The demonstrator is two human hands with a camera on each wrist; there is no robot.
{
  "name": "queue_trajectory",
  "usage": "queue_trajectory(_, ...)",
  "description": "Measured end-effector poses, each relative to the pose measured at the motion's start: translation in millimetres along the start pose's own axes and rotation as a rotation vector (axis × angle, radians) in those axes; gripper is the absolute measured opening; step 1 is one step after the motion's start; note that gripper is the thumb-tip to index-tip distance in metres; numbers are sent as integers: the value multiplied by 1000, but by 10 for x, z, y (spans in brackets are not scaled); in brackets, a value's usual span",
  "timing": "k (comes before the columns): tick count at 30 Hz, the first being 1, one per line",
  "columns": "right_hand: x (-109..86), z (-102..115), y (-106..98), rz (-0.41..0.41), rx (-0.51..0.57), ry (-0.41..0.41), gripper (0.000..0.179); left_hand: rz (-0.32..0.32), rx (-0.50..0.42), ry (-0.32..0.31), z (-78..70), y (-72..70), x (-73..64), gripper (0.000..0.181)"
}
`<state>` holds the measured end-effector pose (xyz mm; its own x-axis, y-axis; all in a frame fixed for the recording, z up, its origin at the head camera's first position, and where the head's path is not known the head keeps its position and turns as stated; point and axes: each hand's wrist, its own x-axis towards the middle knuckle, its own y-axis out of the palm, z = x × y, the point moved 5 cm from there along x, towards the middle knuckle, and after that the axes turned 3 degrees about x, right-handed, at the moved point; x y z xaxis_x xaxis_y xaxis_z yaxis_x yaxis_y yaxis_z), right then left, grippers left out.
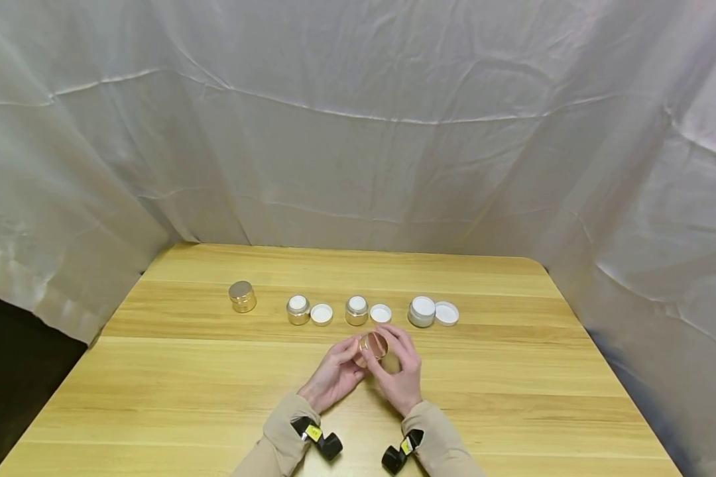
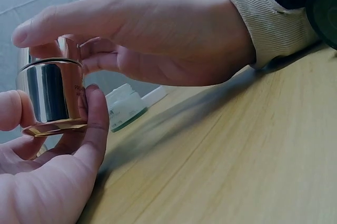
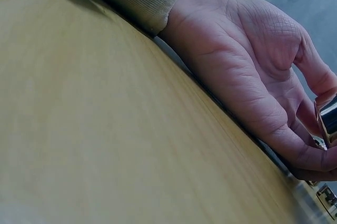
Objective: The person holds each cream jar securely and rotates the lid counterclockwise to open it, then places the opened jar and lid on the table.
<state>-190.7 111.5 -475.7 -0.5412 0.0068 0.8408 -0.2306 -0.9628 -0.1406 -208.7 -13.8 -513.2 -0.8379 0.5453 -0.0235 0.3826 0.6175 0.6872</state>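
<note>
Gold jar (image 1: 376,344), nearer than the middle open jar (image 1: 357,315), is gripped in the curled left hand (image 1: 336,376) and pinched by the right hand (image 1: 403,372); slick sides could slip if either loosens.

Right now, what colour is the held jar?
Jar: shiny gold with dark reflections; best in left wrist view.

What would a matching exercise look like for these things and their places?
1. Draped grey fabric curtain
2. Round gold jar with gold top
3. Round pale jar with white top
4. Shiny round gold container

A. Rightmost standing jar
B. Behind the wooden table
C. Between the left hand and the right hand
D. Leftmost standing jar

Pairs: 1-B; 2-D; 3-A; 4-C
</note>
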Motion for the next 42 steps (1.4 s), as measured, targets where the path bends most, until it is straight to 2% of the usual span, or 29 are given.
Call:
queue_trajectory(5,38,45,-18,-46,5,-18,50,-13,-5,3,-4,5,-4,53)
queue_trajectory(14,19,32,2,10,38,-29,43,-18,-26,6,8,-8,-4,35)
queue_trajectory(21,112,190,-6,-22,-17,22,50,-19,-7,2,6,-5,1,49)
queue_trajectory(26,52,75,-14,-29,-24,31,56,-11,10,-4,7,-7,0,48)
queue_trajectory(30,-2,-23,-14,-14,-5,16,52,-17,8,-8,7,-6,2,51)
queue_trajectory(36,-10,-19,15,34,30,-18,45,-28,-2,-9,1,-2,0,57)
queue_trajectory(42,76,133,18,23,-11,44,46,-26,1,-6,0,1,3,57)
